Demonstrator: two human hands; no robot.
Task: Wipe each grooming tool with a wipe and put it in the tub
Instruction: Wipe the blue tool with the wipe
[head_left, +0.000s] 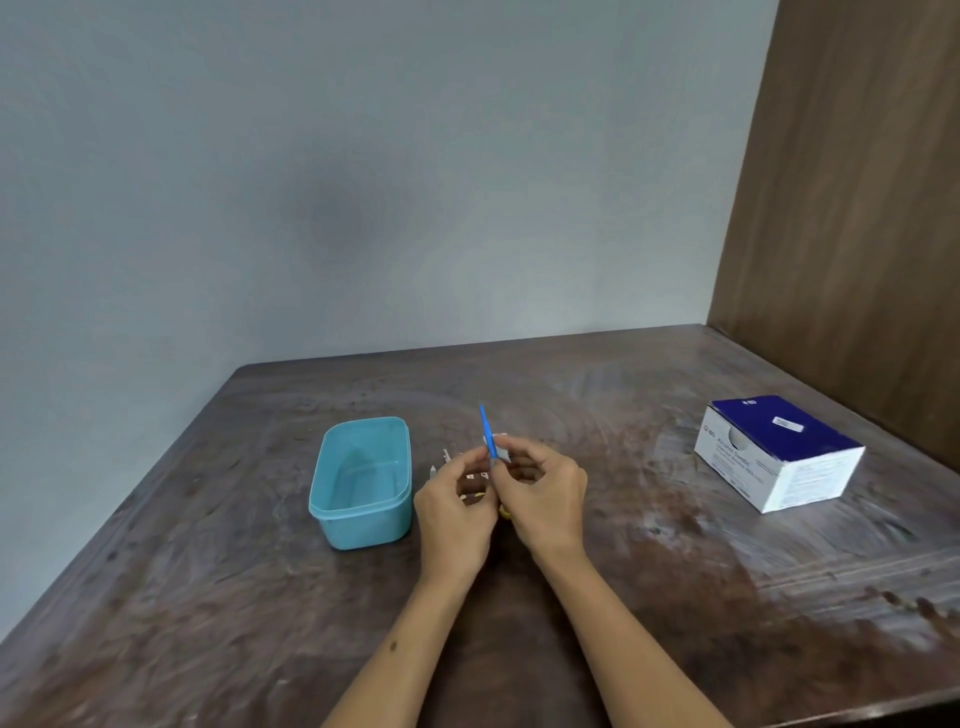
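A thin blue grooming tool (485, 430) stands nearly upright above the table, its tip pointing away from me. My left hand (453, 512) pinches its lower end. My right hand (543, 491) pinches a small white wipe (500, 447) against the tool's shaft. The light blue plastic tub (362, 480) stands open just left of my hands, and I see nothing inside it. Small pale items (445, 460) lie on the table behind my left hand, partly hidden. A bit of yellow (505, 512) shows beneath my hands.
A white and dark blue box of alcohol swabs (777, 451) sits at the right of the worn wooden table (649, 571). A grey wall runs behind, and a brown wooden panel (841, 197) closes the right side.
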